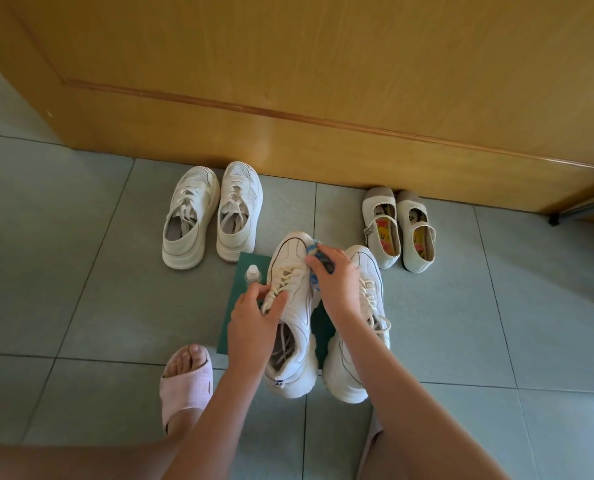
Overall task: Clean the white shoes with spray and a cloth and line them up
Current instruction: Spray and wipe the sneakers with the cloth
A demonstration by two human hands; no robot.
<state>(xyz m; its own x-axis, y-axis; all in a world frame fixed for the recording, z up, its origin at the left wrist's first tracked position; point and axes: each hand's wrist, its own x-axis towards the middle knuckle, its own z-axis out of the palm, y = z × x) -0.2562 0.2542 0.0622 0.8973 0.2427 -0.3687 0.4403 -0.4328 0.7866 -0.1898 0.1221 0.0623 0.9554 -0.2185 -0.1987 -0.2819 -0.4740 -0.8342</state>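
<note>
White shoe (288, 252) at frame centre lies lengthwise, toe toward frame top; left hand (255, 318) grips its laces, right hand (337, 284), nearer the toe, presses the gripped cloth (315, 247) there

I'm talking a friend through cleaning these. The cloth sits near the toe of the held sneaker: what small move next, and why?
Probably wipe the cloth back along the side of the sneaker toward the heel. The right hand pinches the cloth by the toe and the left hand steadies the shoe at its laces, so the grip looks firm enough for a longer stroke.
</note>
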